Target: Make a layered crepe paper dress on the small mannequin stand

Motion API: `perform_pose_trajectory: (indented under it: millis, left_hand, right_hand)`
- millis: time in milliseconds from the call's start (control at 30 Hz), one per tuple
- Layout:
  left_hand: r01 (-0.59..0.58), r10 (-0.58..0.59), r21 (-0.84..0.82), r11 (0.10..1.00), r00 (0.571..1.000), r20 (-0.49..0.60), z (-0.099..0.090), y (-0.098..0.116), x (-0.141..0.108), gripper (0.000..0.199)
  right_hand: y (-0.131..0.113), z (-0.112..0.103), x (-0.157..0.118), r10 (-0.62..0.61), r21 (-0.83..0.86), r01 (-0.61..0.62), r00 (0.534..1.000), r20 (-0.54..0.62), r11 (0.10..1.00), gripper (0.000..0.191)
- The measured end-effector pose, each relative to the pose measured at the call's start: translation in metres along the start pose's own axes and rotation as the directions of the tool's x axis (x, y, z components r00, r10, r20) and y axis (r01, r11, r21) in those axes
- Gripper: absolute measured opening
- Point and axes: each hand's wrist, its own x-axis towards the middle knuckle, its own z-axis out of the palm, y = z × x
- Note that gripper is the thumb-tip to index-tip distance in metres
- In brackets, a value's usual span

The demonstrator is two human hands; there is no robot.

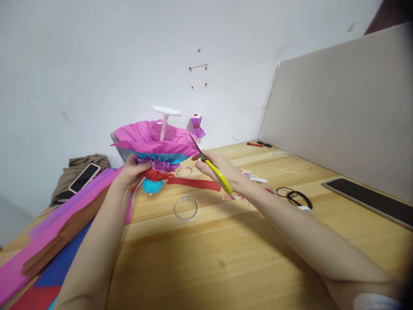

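My left hand (pixel 134 171) is closed around the gathered waist of an upside-down paper dress (pixel 151 137), with a pink outer layer and blue and purple ones beneath. A white stand with a round base (pixel 166 111) sticks up out of its middle. Red paper and a light-blue rounded part (pixel 152 185) hang below my fingers. Yellow-handled scissors (pixel 218 176) lie across my right hand (pixel 214 165), their blades pointing up and left near the pink edge. The fingertips of my right hand are at the dress's right edge.
Coloured paper sheets (pixel 64 232) and a phone (pixel 84 178) on brown cloth lie left. A red strip (pixel 193 184), silver ring (pixel 186 208), scraps, black cord (pixel 299 199) and dark flat device (pixel 371 201) rest on the table. A small purple dress (pixel 196 126) stands by the wall.
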Motion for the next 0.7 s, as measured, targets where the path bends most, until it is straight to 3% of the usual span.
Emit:
perform_pose_trajectory:
  millis: [700]
  left_hand:
    - [-0.031, 0.031, 0.042, 0.999, 1.0, 0.002, -0.0003, -0.0009, 0.0009, 0.045]
  right_hand:
    - [-0.0019, 0.0016, -0.0035, -0.008, 0.082, 0.011, 0.999, -0.033, 0.997, 0.058]
